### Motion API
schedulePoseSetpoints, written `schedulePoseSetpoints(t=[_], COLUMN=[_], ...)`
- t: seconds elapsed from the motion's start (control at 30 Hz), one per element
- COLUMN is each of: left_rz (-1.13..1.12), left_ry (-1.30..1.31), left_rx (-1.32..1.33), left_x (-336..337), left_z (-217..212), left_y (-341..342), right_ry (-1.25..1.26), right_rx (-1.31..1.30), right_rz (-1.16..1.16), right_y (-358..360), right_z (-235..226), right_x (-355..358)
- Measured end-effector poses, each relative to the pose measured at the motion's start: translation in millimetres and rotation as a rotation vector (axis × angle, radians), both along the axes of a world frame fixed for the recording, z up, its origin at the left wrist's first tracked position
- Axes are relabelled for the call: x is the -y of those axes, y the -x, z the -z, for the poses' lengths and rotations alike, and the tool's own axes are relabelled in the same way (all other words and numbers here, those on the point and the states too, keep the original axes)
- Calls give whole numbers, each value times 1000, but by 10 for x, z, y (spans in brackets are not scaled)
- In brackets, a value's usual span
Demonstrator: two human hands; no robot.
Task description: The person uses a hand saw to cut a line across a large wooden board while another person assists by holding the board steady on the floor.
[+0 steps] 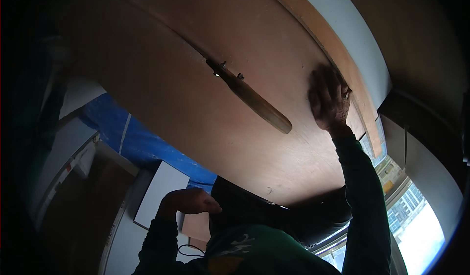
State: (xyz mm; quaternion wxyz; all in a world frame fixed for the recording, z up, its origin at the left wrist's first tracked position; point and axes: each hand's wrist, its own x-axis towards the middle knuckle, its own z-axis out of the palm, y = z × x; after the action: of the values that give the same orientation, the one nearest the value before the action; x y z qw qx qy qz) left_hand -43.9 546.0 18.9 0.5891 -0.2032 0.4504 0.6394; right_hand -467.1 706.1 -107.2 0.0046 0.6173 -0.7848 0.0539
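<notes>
A large reddish-brown wooden panel (196, 108) spreads across the view in front of my body. On it is a hand saw (259, 106) with a long curved wooden handle and metal bolts; its thin blade shows as a dark line running to the far left. Neither hand touches the saw. My right hand (330, 98) lies on the panel near its right edge, fingers stretched out. Off the panel, close to my waist, my left hand (193, 201) is held with its fingers curled in. I see nothing in it, though its palm is hidden.
A wooden strip (338, 45) runs along the panel's right side, beside a white surface (352, 10). Blue sheeting (152, 140) and a white board (159, 191) lie at the lower left. A bright window (416, 216) is at the lower right.
</notes>
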Motion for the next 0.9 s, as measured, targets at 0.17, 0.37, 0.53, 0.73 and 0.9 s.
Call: schedulePoseSetpoints(t=[0.17, 0.37, 0.53, 0.73, 0.9], left_rz=[-1058, 63, -180, -297, -298], left_ry=[1053, 1997, 1956, 1927, 1936], left_rx=[-836, -710, -862, -927, -934], left_x=[1442, 2856, 2640, 2679, 2706], left_z=[-192, 1591, 1389, 1546, 1604], left_y=[1380, 2547, 2824, 2775, 2690], right_ry=[24, 59, 17, -23, -211], right_rx=[-27, 6, -13, 276, 607], right_rz=[25, -11, 17, 101, -228], right_y=[14, -113, -19, -359, -1270], right_z=[-147, -82, -112, -409, -1362], right_x=[-61, 143, -10, 388, 1386])
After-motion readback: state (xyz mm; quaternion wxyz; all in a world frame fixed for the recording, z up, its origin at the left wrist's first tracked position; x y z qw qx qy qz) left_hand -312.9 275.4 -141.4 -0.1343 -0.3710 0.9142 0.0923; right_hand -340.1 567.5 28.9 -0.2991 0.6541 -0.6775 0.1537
